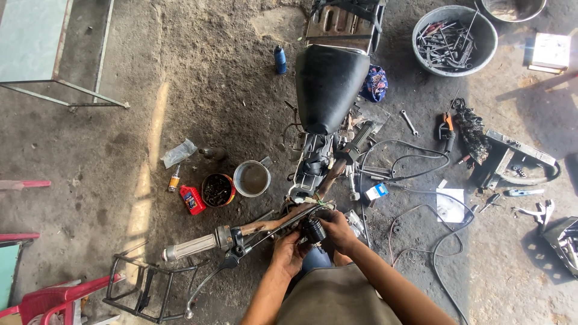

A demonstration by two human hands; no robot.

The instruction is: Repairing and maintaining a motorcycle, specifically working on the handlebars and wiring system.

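**Both hands on the black switch block at the handlebar**

My left hand (288,251) and right hand (337,232) meet on a small black cylindrical plastic housing (313,230) that sits at the middle of the rusty metal handlebar (271,224). The left hand cups it from below with curled fingers; the right hand closes over it from the right side and top, fingers wrapped around. The part is gripped between both palms, right in front of my chest.

Out past my left hand the handlebar ends in a pale ribbed rubber grip (189,246), with a curved steel brake lever (208,286) hanging beneath it. Beyond my hands the stripped motorcycle frame runs away from me, topped by its long black padded seat (328,84).

Further to the left, beyond the grip, stand a round tin of dark small parts (218,189), a grey metal cup of murky liquid (251,179) just beside it, and a small red plastic oil bottle (192,200). To the right of my right hand, black cables (421,232) loop across the dirt floor. Far off beyond them sits a large grey plastic basin full of hand tools (454,39), and a silver open-ended spanner (409,122) lies between the basin and the seat.
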